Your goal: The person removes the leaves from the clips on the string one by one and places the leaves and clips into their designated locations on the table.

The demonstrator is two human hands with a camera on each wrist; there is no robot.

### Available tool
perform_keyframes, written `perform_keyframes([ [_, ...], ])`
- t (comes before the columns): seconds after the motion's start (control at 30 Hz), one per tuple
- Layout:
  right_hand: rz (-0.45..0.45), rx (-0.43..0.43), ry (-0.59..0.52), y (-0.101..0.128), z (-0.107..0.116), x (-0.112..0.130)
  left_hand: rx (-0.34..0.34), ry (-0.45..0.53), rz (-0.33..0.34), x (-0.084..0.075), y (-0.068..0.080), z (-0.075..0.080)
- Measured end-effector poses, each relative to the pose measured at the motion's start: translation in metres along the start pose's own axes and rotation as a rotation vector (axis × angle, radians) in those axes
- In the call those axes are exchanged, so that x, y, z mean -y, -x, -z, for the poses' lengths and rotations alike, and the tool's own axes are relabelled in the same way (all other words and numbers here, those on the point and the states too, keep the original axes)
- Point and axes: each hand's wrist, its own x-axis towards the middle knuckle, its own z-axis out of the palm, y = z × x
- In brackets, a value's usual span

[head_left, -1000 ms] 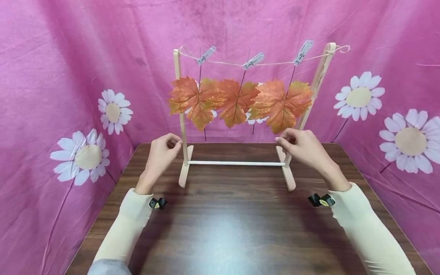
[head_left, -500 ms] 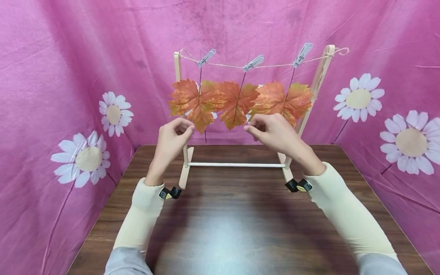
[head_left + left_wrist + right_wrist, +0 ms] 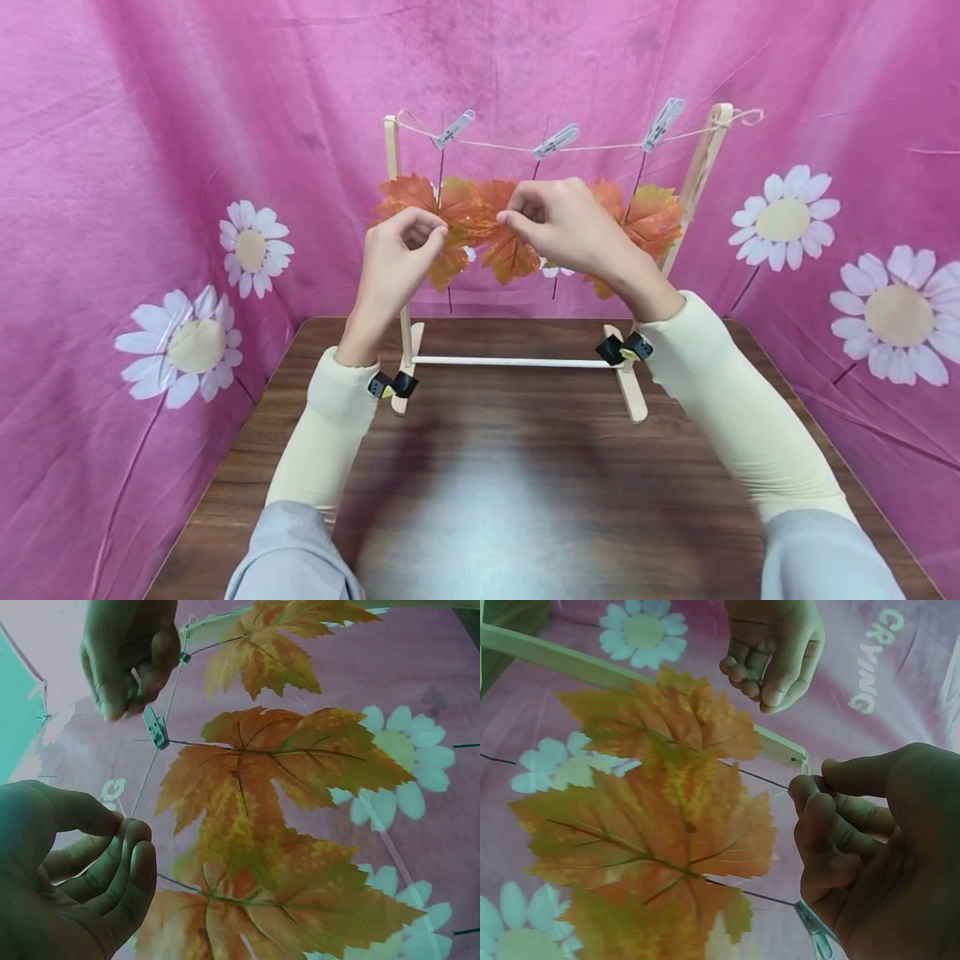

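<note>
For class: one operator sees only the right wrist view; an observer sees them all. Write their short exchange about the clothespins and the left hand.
Operator: I see just one clothespin. How many are there?
Observer: Three, in the head view, spaced along the string.
Operator: And from the head camera, where does the left hand appear?
Observer: It partly covers the leftmost leaf.

Three leaves [image 3: 512, 260] hang from clips [image 3: 557, 142] along a string [image 3: 495, 147], behind both hands [image 3: 393, 262] [image 3: 573, 225].
</note>
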Motion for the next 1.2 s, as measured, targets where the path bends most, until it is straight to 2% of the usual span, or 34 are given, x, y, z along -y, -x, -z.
perform_keyframes([
  [0.43, -0.064, -0.037, -0.012, -0.055, 0.016, 0.018, -0.052, -0.034, 0.058, -0.013, -0.036, -0.010],
  [0.67, -0.174, -0.087, -0.015, -0.080, 0.021, 0.019, -0.109, -0.058, 0.089, -0.015, -0.056, -0.012],
  [0.83, -0.267, -0.054, -0.074, -0.091, 0.024, 0.021, -0.158, -0.087, 0.110, -0.015, -0.070, -0.010],
  [1.07, -0.343, 0.024, -0.118, -0.101, 0.018, 0.021, -0.117, -0.099, 0.176, -0.014, -0.079, -0.014],
  [1.2, -0.355, 0.023, -0.140, -0.104, 0.013, 0.020, -0.092, -0.112, 0.190, -0.015, -0.083, -0.018],
])
